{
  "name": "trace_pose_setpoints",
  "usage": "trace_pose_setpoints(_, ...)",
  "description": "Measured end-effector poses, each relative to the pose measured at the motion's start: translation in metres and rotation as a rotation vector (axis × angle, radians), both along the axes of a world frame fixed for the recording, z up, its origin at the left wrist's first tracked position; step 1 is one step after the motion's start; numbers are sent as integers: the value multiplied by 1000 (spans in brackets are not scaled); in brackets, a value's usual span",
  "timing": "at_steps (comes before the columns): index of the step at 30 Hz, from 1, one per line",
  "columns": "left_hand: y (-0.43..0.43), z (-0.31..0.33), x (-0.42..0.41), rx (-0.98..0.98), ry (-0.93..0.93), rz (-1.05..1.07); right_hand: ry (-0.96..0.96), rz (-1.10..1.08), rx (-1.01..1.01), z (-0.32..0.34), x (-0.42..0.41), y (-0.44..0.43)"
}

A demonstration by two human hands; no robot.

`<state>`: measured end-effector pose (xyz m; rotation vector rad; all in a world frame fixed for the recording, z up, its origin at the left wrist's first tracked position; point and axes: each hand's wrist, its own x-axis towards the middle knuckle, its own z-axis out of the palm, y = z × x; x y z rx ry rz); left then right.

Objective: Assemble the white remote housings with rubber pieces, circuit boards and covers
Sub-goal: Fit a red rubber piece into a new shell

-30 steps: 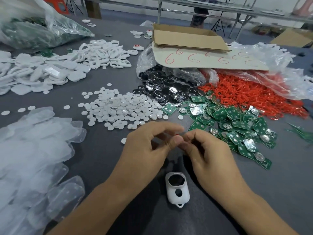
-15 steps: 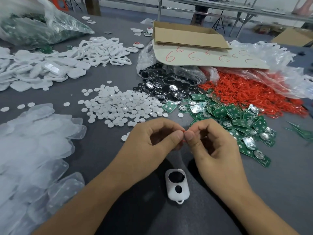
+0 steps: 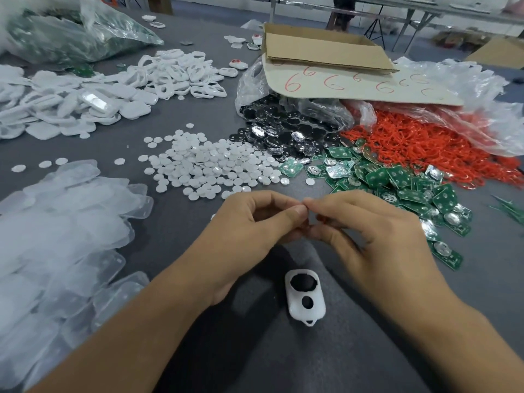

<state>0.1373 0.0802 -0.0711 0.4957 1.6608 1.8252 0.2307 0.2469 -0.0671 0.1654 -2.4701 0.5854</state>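
Observation:
A white remote housing (image 3: pixel 304 302) with two holes lies flat on the grey table (image 3: pixel 175 239), just below my hands. My left hand (image 3: pixel 255 225) and my right hand (image 3: pixel 365 231) meet fingertip to fingertip above it. Between the fingers both pinch a small red rubber piece (image 3: pixel 321 218), mostly hidden. Green circuit boards (image 3: pixel 408 191) lie heaped to the right. Red rubber pieces (image 3: pixel 425 148) spill from a bag behind them.
White round discs (image 3: pixel 204 168) are scattered ahead. Black and silver parts (image 3: pixel 286 131) lie beyond them. Clear covers (image 3: pixel 56 234) are piled at the left, white housings (image 3: pixel 113 86) at the far left. A cardboard box (image 3: pixel 323 49) stands at the back.
Both hands stay together over the housing, fingers shifting slightly around the small red piece. The housing has not moved on the table.

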Motion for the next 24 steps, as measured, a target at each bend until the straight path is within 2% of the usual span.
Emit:
trace_pose_setpoints(2,-1,0,0,6,-37,-31,-3,-2,0,1,2,-2)
trace_pose_setpoints(4,-4,2,-4,-38,37,-69,-43,-28,-79,5,4,-3)
trace_pose_setpoints(7,-17,7,-15,-244,428,-173,-210,-67,-189,13,13,-1)
trace_pose_setpoints(9,-25,11,-19,-372,567,-320,-348,-22,-248,18,22,-2)
trace_pose_setpoints(11,-27,11,-17,-431,582,-435,-456,20,-290,21,29,-6)
trace_pose_setpoints(14,-24,9,-11,-464,621,-504,-538,38,-233,23,32,-13)
trace_pose_setpoints(24,-20,10,-7,-489,642,-474,-580,4,-143,35,25,-28)
